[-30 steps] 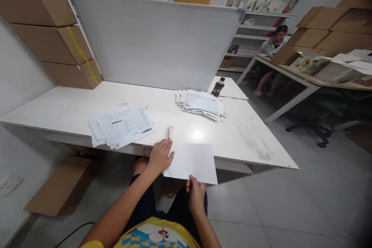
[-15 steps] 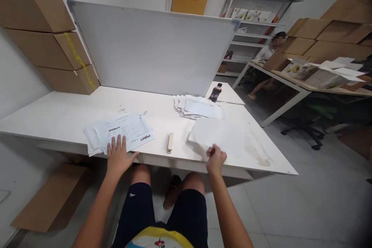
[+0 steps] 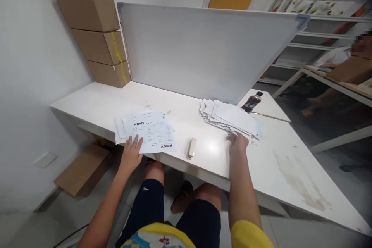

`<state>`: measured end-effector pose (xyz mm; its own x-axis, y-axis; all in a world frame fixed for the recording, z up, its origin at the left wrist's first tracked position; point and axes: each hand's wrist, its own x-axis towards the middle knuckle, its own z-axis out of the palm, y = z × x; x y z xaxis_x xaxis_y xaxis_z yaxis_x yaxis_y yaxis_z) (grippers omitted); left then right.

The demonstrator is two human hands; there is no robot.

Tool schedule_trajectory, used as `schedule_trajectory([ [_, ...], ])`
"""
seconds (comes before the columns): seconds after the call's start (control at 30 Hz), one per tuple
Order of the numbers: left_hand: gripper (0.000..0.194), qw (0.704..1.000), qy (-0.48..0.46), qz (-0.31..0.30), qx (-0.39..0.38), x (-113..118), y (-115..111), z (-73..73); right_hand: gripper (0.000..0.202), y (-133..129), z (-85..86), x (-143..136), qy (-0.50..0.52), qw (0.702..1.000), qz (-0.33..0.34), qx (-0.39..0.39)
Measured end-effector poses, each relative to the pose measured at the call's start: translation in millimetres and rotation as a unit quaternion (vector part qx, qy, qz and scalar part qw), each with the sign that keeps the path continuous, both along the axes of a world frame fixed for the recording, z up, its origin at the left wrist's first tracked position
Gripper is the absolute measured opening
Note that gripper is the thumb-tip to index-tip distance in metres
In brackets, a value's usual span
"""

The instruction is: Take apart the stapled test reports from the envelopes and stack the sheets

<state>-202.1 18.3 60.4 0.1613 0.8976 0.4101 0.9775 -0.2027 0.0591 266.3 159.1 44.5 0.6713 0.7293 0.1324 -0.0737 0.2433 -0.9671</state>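
Observation:
My left hand lies with fingers apart on the near edge of several printed sheets marked PONY. Some of these sheets stick out at the left from under the top one. Off to the right, my right hand is at the front edge of an uneven pile of papers, its fingers partly stretched out and no sheet lifted in them. Between the two hands a small beige stapler lies on the white table.
Behind the papers stands a whiteboard. A dark drink bottle is beside the pile. Stacked cardboard boxes stand at the table's left end, another box below. At the far right a person sits at another table.
My right hand has moved from the near edge to the pile at the back and let go of the white sheet, which now lies there. My left hand stays on the printed sheets. The view has turned left.

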Motion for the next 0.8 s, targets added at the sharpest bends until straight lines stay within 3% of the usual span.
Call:
schedule_trajectory([
  [0.17, 0.044, 1.000, 0.008, 0.005, 0.017, 1.0, 11.0, 4.2, 0.026, -57.0, -14.8, -11.6, 0.052, 0.998, -0.016, -0.036],
  [0.37, 0.046, 0.999, -0.003, -0.037, 0.002, -6.1, 12.5, 1.5, 0.018, -132.1, -11.3, -62.1, -0.012, 0.999, -0.021, 0.036],
  [0.5, 0.053, 0.999, 0.006, -0.051, -0.012, -6.0, 12.8, -4.7, 0.022, -165.1, -11.4, -92.9, -0.033, 0.999, 0.011, 0.007],
  [0.63, 0.056, 0.997, -0.042, -0.061, 0.009, -2.4, 2.0, -5.1, 0.023, -194.2, -20.6, -120.9, -0.019, 1.000, 0.003, -0.012],
  [0.7, 0.057, 0.995, -0.065, -0.071, 0.037, -1.3, -9.9, -2.2, 0.026, -209.6, -26.2, -141.6, 0.015, 0.998, 0.044, -0.040],
  [0.8, 0.052, 0.987, -0.076, -0.114, 0.085, -0.2, -36.8, 2.3, 0.032, -229.3, -28.2, -178.9, 0.092, 0.970, 0.205, -0.097],
])
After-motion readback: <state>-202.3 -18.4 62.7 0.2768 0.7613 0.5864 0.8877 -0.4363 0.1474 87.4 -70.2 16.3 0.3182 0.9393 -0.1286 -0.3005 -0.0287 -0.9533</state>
